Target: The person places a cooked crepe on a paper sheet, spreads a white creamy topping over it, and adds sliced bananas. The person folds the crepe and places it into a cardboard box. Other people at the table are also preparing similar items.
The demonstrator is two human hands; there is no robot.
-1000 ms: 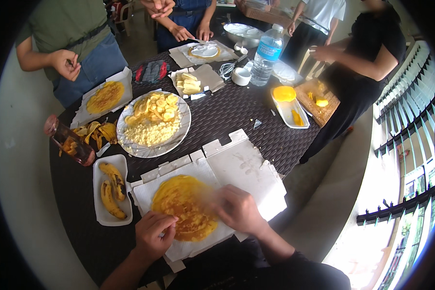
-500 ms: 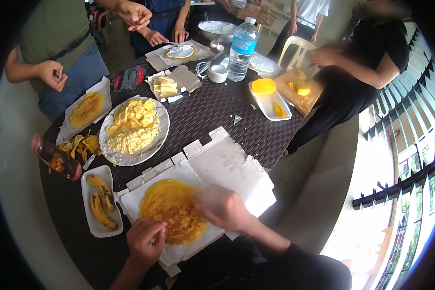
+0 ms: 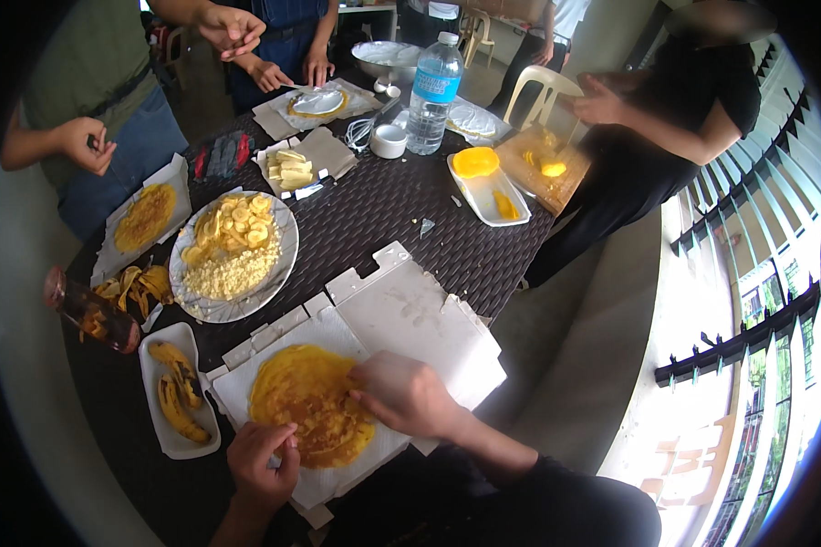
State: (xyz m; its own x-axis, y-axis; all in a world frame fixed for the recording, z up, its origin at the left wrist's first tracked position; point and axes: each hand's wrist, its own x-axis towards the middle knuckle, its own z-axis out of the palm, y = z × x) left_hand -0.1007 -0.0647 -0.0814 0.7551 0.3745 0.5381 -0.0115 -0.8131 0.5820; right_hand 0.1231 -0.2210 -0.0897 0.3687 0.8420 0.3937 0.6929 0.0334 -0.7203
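Lying on white paper (image 3: 234, 390) in the opened cardboard box (image 3: 401, 310), the yellow pancake (image 3: 310, 406) is resting between two curled hands. The left hand (image 3: 259, 459) is bending over its near-left edge, the right hand (image 3: 410, 394) over its right; whether either is gripping, I cannot tell.

This looks like a communal dining room. Several people (image 3: 87, 68) handle food (image 3: 306, 401) around a woven surface (image 3: 360, 219), near plastic chairs (image 3: 543, 77) and louvred windows (image 3: 748, 196).

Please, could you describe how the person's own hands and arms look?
The left hand and right hand are ungloved and look unadorned. The visible forearms are bare. A plain black sleeve ends partway along the right arm; no left sleeve shows.
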